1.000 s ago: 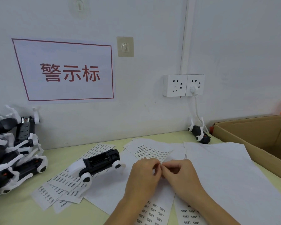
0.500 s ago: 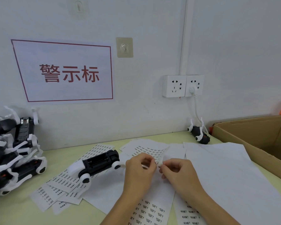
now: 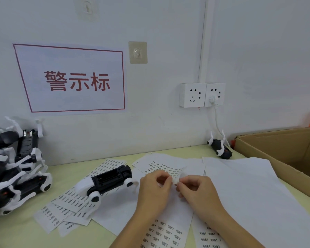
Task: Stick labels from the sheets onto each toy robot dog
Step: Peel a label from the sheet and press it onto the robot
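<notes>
Pale green table (image 3: pixel 16 235) against a white wall, littered with paper. Progress check, near to far.

Near edge: printed label sheets (image 3: pixel 161 235) run off the table's front edge under both forearms, most rows unpeeled as far as I can see. More cut strips (image 3: pixel 61 210) fan out toward the near-left corner.

Middle: left hand (image 3: pixel 153 191) and right hand (image 3: pixel 198 192) meet over a curled sheet. Both have fingertips pinched on a small white piece (image 3: pixel 175 180) between them; looks like a label being peeled from its backing, but too small to confirm. Nothing stuck on a dog at this instant.

Just left of the hands: one toy robot dog (image 3: pixel 106 182) lies belly-up on the strips, black battery bay exposed. No label visible on it; likely the current target.

Left edge: pile of dogs (image 3: pixel 13 169) stacked against the wall. Can't tell labelled from unlabelled.

Right side: blank white sheets (image 3: pixel 258 194), possibly spent backing. Open cardboard box (image 3: pixel 268 149) at the right edge, visible part of the inside shows no dogs.

Far edge, by the wall: lone dog (image 3: pixel 219 149) under the sockets (image 3: pixel 202 94), near the box corner. Red-bordered sign (image 3: pixel 73 79) on the wall, left.

Judgement: mid-batch, one peel in hand, plenty of labels and dogs left.
</notes>
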